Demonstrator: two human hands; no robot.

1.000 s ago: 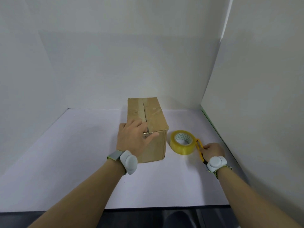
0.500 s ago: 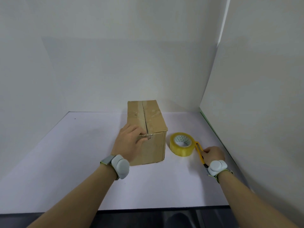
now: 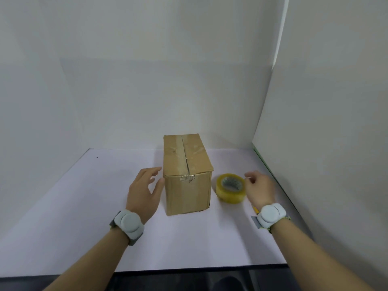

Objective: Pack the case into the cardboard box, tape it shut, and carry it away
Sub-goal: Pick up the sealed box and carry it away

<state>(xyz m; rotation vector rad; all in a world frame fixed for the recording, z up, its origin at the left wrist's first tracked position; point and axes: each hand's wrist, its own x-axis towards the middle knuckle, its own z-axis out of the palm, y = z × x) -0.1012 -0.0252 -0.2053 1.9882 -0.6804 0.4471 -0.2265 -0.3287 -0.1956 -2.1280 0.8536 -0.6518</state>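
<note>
The white table point(image 3: 63, 227) and the white walls point(image 3: 189, 80) around it look the same as a second ago, and the cardboard box point(image 3: 188, 185) stands where it stood, upright near the middle of the table with its flaps closed and clear tape running along the top seam and over the near edge. What has changed is the hands. The left hand point(image 3: 143, 192), which lay on the near top corner of the box a second ago, has come off it and now hovers just beside the box's left side, fingers straight and spread, holding nothing; its thumb looks very close to the cardboard, but contact cannot be made out. The right hand point(image 3: 259, 189), which was low on the table gripping the yellow knife point(image 3: 255, 210), has let go and lifted; it is blurred, its fingers loosely curled and empty, just to the right of the roll of tape point(image 3: 231, 189). The roll lies flat beside the box's right side, unmoved. Only a small yellow tip of the knife shows below the right wrist; the rest is hidden. With the box closed, the case cannot be seen. Each wrist carries a grey band point(image 3: 129, 225).
</note>
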